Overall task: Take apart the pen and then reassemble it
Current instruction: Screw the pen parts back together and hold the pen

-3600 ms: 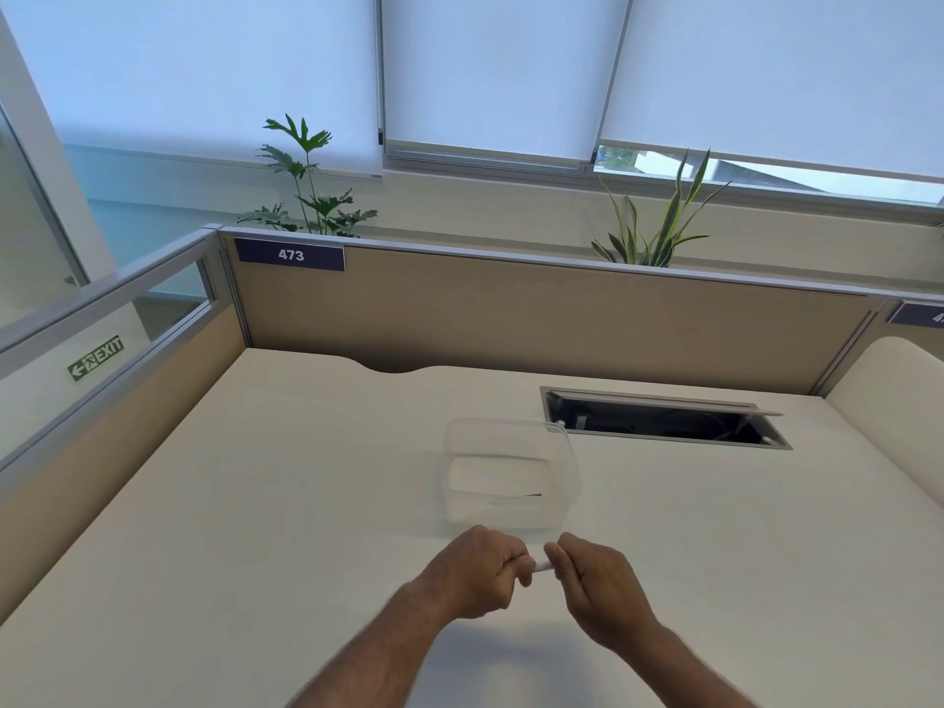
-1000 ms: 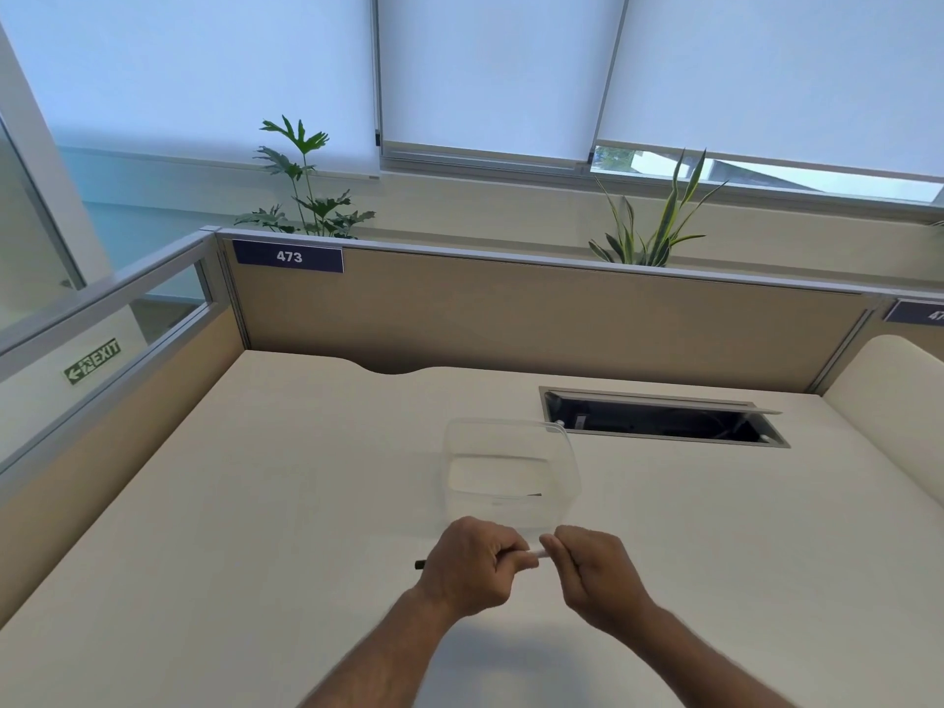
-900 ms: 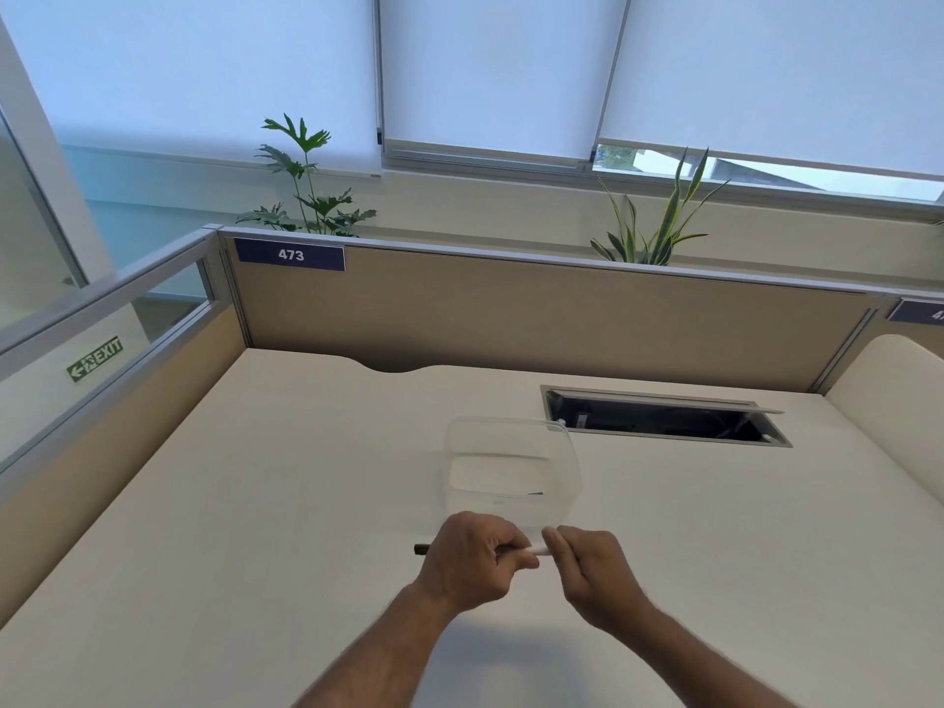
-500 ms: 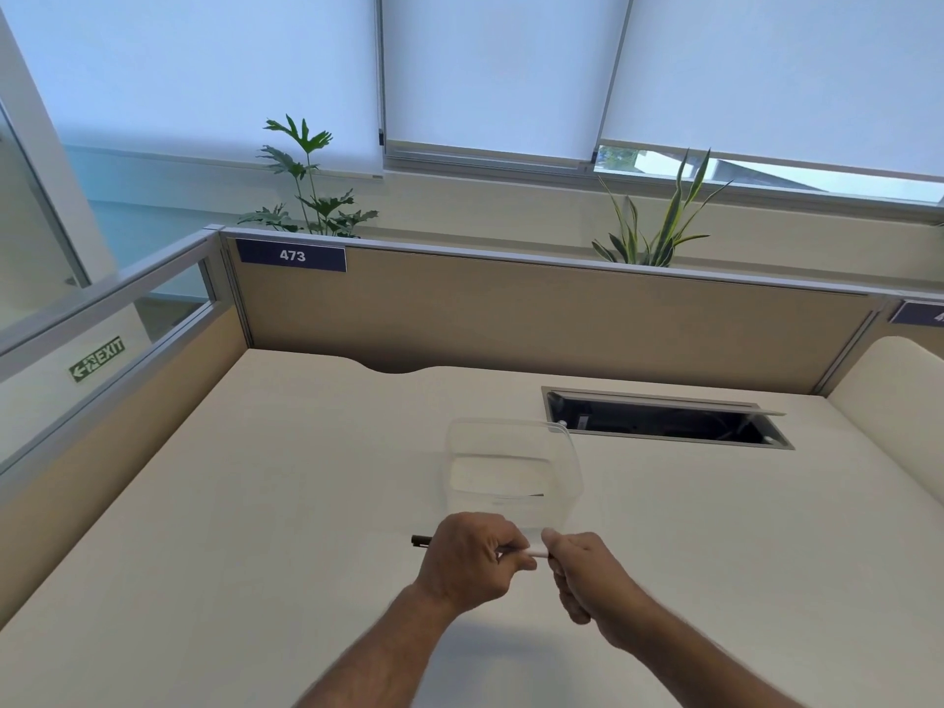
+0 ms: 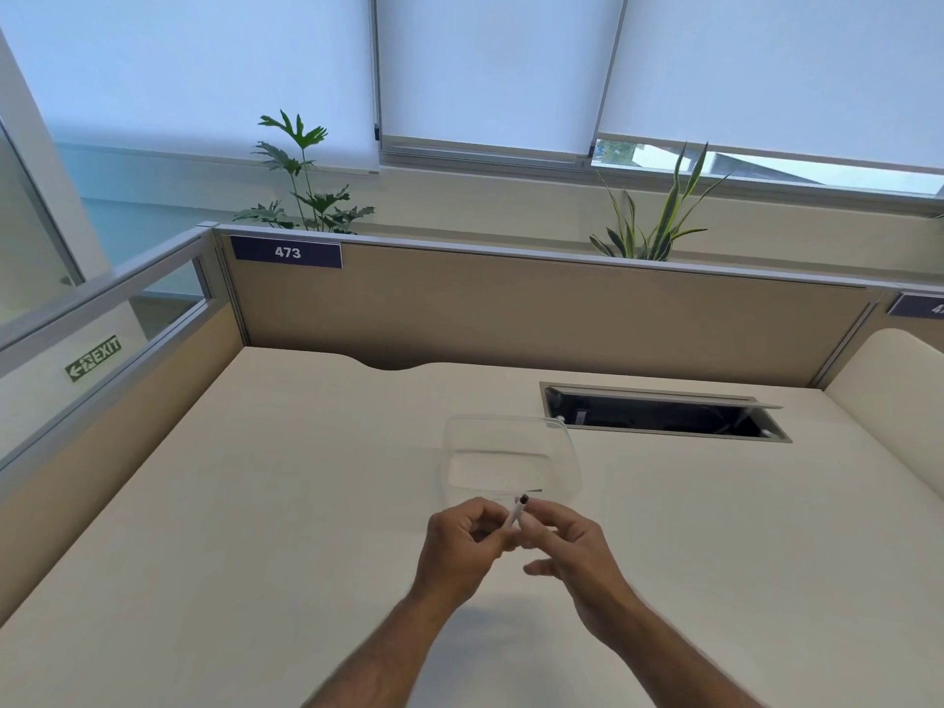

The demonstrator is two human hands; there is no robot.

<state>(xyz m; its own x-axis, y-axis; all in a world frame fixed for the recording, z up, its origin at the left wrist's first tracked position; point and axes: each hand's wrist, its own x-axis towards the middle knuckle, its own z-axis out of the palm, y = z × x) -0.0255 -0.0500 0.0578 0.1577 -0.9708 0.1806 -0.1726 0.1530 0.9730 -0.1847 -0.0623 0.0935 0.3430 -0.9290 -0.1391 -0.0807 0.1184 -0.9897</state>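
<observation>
The pen (image 5: 518,514) is a thin white barrel with a dark end, tilted so the dark end points up and away from me. My left hand (image 5: 462,549) pinches its lower part. My right hand (image 5: 569,546) touches the barrel just below the dark end with thumb and forefinger, its other fingers loose and apart. Both hands hover above the desk, just in front of a clear plastic container (image 5: 567,452). A thin dark pen part (image 5: 534,490) lies inside the container near its front wall.
The cream desk (image 5: 255,503) is walled by a tan partition (image 5: 511,319) at the back and left. An open cable hatch (image 5: 664,419) is cut into the desk behind and to the right of the container. Plants stand beyond the partition.
The pen lay level between my hands with its dark end poking out left of my left hand. Now it is swung upright, dark end toward the container.
</observation>
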